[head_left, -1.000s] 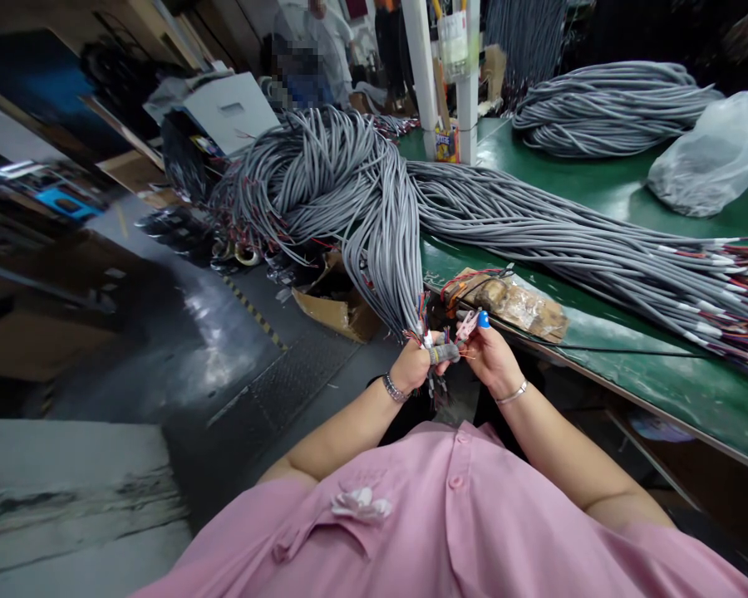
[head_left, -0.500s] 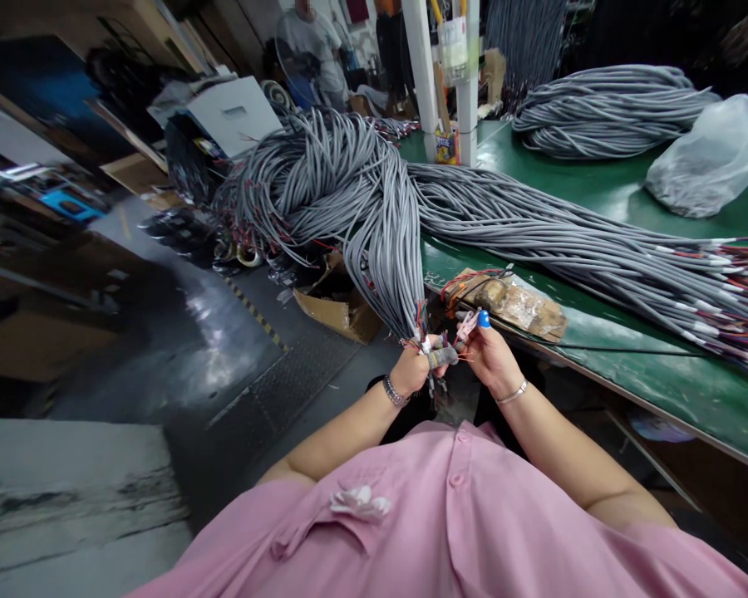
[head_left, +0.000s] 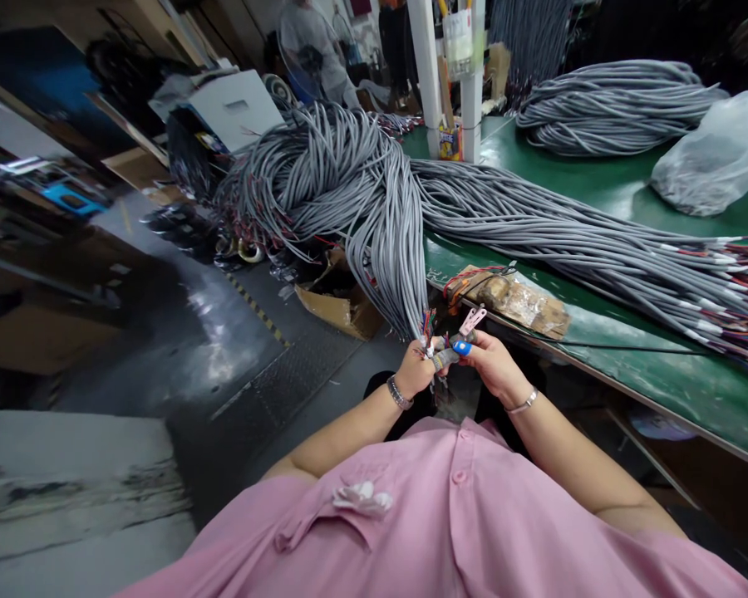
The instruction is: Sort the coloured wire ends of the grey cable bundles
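My left hand (head_left: pixel 415 370) is closed around the ends of a bundle of grey cables (head_left: pixel 394 241), just below the edge of the workbench. Thin coloured wires (head_left: pixel 430 322) stick up out of that grip. Close beside it, my right hand (head_left: pixel 494 365) is closed, with a blue cover (head_left: pixel 462 347) on its thumb pressed near the wire ends. A small pink tool (head_left: pixel 473 321) pokes up from the right fingers; its lower part is hidden. Grey coverings wrap some fingers of both hands. What lies between the two hands is too small to make out.
Long grey cables (head_left: pixel 554 228) stretch along the green workbench (head_left: pixel 636 374). A wooden block (head_left: pixel 524 303) sits at its near edge, beside a black cord. Further back are a cable coil (head_left: pixel 617 108) and a plastic bag (head_left: pixel 716 158). A cardboard box (head_left: pixel 333 307) stands on the floor.
My right hand has turned and moved in toward my left hand, its blue-covered thumb coming down onto the fingers. The pink tool now points up. My left hand keeps its hold.
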Demonstrator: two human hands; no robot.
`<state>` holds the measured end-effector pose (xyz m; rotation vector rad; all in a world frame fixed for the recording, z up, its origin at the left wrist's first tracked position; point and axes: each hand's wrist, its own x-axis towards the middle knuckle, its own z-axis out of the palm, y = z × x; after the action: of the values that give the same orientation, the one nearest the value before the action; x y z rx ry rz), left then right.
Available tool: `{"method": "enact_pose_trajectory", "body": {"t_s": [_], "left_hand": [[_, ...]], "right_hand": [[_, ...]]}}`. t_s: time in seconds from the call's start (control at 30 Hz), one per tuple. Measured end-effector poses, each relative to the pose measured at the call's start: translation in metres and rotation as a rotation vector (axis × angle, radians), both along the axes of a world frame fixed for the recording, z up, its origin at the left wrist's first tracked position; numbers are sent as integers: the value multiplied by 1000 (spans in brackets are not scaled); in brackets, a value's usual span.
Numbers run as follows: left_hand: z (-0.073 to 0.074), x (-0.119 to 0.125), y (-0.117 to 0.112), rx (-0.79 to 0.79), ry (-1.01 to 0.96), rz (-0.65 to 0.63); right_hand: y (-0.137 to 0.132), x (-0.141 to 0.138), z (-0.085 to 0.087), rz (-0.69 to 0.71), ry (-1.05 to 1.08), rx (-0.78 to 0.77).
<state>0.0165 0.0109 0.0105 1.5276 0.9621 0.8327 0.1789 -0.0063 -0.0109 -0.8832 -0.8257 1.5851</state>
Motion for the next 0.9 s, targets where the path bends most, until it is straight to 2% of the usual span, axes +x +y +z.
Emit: {"method": "enact_pose_trajectory", "body": {"t_s": [0.4,0.5,0.6,0.77,0.9], "left_hand": [[-1,2,-10,-16,-49,169],[-1,4,-9,-33,-72,196],[-2,6,-6,-77,-169,225],[-2,8,-2,-122,-308,211],[0,11,1,-141,-310,171]], "right_hand": [[-5,-12,-4,-112,25,-36],[-5,-9,-5,-79,50,-23],[-3,-1,-9,27,141,-21],[10,13,-15,44,369,-137],[23,13,-10,-23,369,-139]]}}
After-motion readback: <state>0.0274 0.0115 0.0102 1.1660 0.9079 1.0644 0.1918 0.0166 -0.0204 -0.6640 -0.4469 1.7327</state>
